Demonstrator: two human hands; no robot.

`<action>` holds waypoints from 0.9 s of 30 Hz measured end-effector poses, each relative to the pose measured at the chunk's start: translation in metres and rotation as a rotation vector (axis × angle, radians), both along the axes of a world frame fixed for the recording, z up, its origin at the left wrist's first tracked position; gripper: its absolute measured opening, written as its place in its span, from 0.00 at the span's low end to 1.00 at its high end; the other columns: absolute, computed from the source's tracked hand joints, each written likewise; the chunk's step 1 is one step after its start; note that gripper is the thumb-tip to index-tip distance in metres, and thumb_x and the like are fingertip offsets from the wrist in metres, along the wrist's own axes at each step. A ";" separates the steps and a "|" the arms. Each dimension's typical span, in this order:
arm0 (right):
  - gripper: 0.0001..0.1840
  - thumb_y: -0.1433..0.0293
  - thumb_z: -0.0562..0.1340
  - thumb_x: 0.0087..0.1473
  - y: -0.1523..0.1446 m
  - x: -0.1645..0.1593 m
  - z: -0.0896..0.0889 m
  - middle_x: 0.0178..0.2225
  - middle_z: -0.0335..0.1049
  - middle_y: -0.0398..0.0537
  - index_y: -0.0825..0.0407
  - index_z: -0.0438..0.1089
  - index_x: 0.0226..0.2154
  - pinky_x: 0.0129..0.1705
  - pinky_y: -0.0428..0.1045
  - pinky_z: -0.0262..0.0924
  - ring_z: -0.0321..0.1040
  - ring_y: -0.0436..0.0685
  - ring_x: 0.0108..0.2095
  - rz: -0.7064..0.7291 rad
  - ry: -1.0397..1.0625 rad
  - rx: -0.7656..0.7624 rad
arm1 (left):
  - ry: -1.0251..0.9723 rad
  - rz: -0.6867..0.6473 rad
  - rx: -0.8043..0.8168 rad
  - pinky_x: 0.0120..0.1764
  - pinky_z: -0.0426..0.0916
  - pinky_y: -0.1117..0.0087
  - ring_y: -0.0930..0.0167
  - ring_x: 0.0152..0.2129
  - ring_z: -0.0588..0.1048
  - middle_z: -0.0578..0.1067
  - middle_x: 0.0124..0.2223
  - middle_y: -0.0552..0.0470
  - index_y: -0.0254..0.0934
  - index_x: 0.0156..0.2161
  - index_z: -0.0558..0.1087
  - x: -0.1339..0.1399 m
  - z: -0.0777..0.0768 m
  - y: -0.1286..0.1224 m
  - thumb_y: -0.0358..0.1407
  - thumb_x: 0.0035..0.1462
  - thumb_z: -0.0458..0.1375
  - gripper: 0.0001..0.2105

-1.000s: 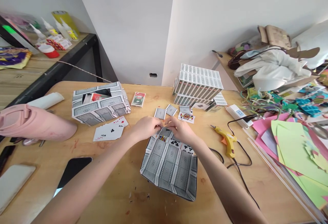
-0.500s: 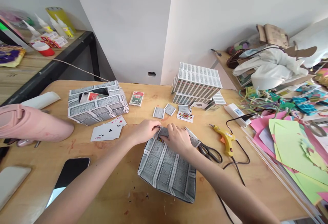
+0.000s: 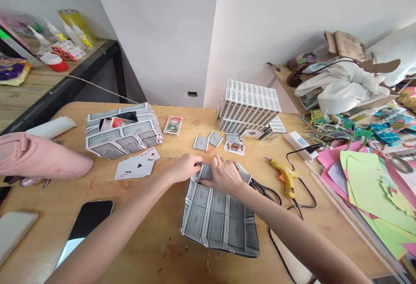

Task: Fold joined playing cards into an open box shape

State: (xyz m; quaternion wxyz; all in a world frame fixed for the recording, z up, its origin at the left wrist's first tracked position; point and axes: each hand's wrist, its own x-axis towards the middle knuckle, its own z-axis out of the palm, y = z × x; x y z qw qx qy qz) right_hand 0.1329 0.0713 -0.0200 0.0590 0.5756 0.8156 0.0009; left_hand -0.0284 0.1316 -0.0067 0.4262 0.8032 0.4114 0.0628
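An open box covered in grey-backed playing cards (image 3: 217, 221) lies tilted in front of me, its inside facing up at me. My left hand (image 3: 186, 168) pinches the far left corner of its rim. Over the far wall, my right hand (image 3: 226, 175) is closed, with its fingers outside and its thumb inside, gripping the wall by a grey-backed playing card (image 3: 205, 172). Black-handled scissors (image 3: 267, 192) lie just right of the box, their blades partly hidden by it.
A yellow glue gun (image 3: 286, 175) with its cord lies at right, near a white power strip (image 3: 300, 145). Behind stand stacked card packs (image 3: 250, 104). A card-covered box (image 3: 123, 130), fanned cards (image 3: 134, 168), a phone (image 3: 87, 223) and a pink bottle (image 3: 45, 156) occupy the left.
The box's near end has swung a little to the right. My right thumb has shifted left along the inside of the far wall, while my left hand stays at the corner.
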 end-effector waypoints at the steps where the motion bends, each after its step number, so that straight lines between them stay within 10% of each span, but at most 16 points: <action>1: 0.31 0.43 0.49 0.49 0.000 0.000 -0.001 0.36 0.63 0.55 0.55 0.58 0.36 0.29 0.52 0.60 0.65 0.61 0.34 0.001 -0.006 -0.002 | 0.000 0.002 -0.001 0.24 0.52 0.74 0.75 0.19 0.63 0.65 0.19 0.59 0.35 0.22 0.67 0.000 0.000 0.000 0.29 0.47 0.48 0.07; 13: 0.25 0.48 0.50 0.53 -0.003 0.003 0.007 0.38 0.63 0.53 0.52 0.59 0.41 0.28 0.49 0.58 0.66 0.60 0.34 0.048 -0.001 -0.045 | 0.056 0.313 0.108 0.29 0.64 0.72 0.69 0.27 0.74 0.76 0.28 0.54 0.37 0.28 0.71 -0.003 0.006 -0.016 0.32 0.44 0.57 0.03; 19: 0.28 0.49 0.47 0.56 -0.002 0.007 0.007 0.41 0.62 0.55 0.49 0.54 0.51 0.28 0.48 0.56 0.66 0.59 0.34 0.036 -0.007 -0.074 | -0.270 0.398 -0.070 0.37 0.70 0.71 0.70 0.34 0.77 0.78 0.36 0.51 0.37 0.37 0.71 -0.015 -0.011 -0.039 0.33 0.50 0.54 0.08; 27: 0.18 0.59 0.48 0.59 0.004 0.009 -0.004 0.35 0.66 0.54 0.56 0.62 0.42 0.27 0.47 0.56 0.65 0.57 0.34 0.228 -0.007 0.090 | -0.078 0.431 0.245 0.33 0.69 0.70 0.67 0.31 0.77 0.79 0.35 0.49 0.38 0.38 0.74 -0.012 -0.009 -0.050 0.35 0.57 0.48 0.12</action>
